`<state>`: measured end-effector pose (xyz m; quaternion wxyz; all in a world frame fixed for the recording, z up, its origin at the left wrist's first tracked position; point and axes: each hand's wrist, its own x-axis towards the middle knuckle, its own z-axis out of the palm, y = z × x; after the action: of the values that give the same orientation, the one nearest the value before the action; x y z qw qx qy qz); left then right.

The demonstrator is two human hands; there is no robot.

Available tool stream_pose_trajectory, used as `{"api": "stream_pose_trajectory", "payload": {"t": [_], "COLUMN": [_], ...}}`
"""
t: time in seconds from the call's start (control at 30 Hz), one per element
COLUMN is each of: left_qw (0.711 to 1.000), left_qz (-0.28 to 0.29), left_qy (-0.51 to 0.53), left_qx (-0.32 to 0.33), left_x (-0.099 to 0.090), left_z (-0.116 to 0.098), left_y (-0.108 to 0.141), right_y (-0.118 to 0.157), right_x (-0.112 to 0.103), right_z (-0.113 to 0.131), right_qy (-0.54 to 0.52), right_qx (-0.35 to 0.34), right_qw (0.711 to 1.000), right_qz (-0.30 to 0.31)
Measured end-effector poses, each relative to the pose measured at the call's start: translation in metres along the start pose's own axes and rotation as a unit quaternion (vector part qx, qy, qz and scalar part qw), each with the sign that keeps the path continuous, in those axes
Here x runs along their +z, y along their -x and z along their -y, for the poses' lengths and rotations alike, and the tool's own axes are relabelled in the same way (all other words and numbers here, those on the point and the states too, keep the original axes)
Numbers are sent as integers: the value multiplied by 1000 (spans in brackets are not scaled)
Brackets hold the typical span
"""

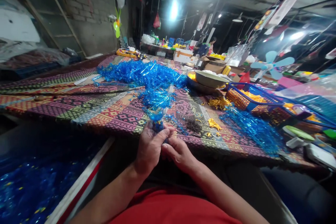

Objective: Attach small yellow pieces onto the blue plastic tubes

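Note:
My left hand [150, 145] is closed around a see-through blue plastic piece [157, 124] with a bit of yellow on it, just off the table's front edge. My right hand [180, 151] meets it from the right, thumb and fingers pinched together at the lower end; what lies between them is hidden. Right behind the hands sits a small heap of clear blue plastic pieces [156, 98], joining a larger blue pile [141, 71] farther back. Beside the right hand lie small dark parts [193, 125] and small yellow plastic parts [214, 124].
A patterned cloth [112, 112] covers the table. To the right are more blue pieces [254, 129], a blue basket [253, 99] with yellow parts, a metal bowl [211, 78] and a light-blue fan [271, 64]. Low on the left, a container [86, 178] holds blue pieces.

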<state>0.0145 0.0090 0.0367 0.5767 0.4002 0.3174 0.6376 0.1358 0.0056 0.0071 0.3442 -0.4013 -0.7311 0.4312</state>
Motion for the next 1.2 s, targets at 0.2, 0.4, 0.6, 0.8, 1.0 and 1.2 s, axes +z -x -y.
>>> {"api": "stream_pose_trajectory", "payload": {"t": [0.2,0.4,0.6,0.8,1.0,1.2], "left_qw": [1000,992,959,927,943,928], "left_qz": [18,72,163,233,202,271], "left_qy": [10,-99,-212,-263,-260,-67], "left_qx": [-3,22,96,134,56,-247], "left_x": [3,-14,-19,-16,-14,-29], "left_z": [3,2,6,-2,-1,10], "left_y": [7,14,19,24,23,9], "right_y": [9,11,4,-2,-7,-8], "right_x": [12,-12,-49,-46,-35,-57], "right_z": [-5,-3,46,71,46,21], "right_qy": [46,58,185,328,252,90], "right_qx": [-45,-126,-270,-305,-236,-180], "right_qw": [998,990,942,891,928,980], "right_qz": [-16,-17,-78,-73,-138,1]}}
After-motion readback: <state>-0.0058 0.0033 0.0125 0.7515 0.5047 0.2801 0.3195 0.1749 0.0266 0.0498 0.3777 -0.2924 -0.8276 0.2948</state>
